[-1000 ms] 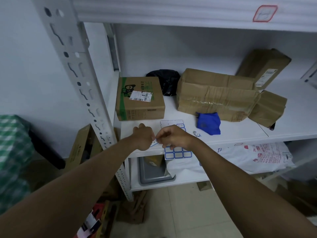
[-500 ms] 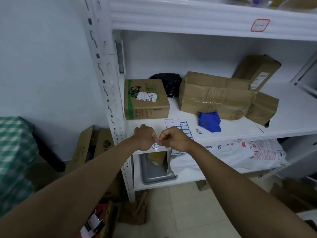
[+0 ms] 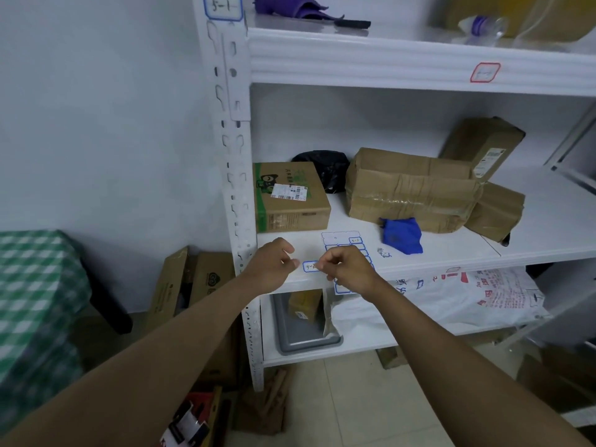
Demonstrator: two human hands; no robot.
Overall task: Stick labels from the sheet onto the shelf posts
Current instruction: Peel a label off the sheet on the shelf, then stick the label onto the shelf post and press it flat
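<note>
The white slotted shelf post (image 3: 233, 162) stands at the left of the rack, with a blue-bordered label "5-1" (image 3: 223, 6) stuck near its top. A label sheet (image 3: 343, 241) with blue-bordered labels lies on the middle shelf (image 3: 451, 253) near its front edge. My right hand (image 3: 350, 269) pinches a single blue-bordered label (image 3: 309, 266) by its right end, in front of the shelf edge. My left hand (image 3: 274, 264) is just left of that label with its fingers loosely curled, and a small gap shows between them.
On the middle shelf sit a green-printed carton (image 3: 290, 198), a black bag (image 3: 324, 166), taped brown parcels (image 3: 412, 191) and a blue pouch (image 3: 401, 235). A grey tray (image 3: 303, 330) and a white sack (image 3: 451, 301) fill the lower shelf. Cartons (image 3: 190, 285) lean beside the post.
My hands were pressed together on the label; now they have parted and the label shows between them, held by my right hand. My view has swung left and up.
</note>
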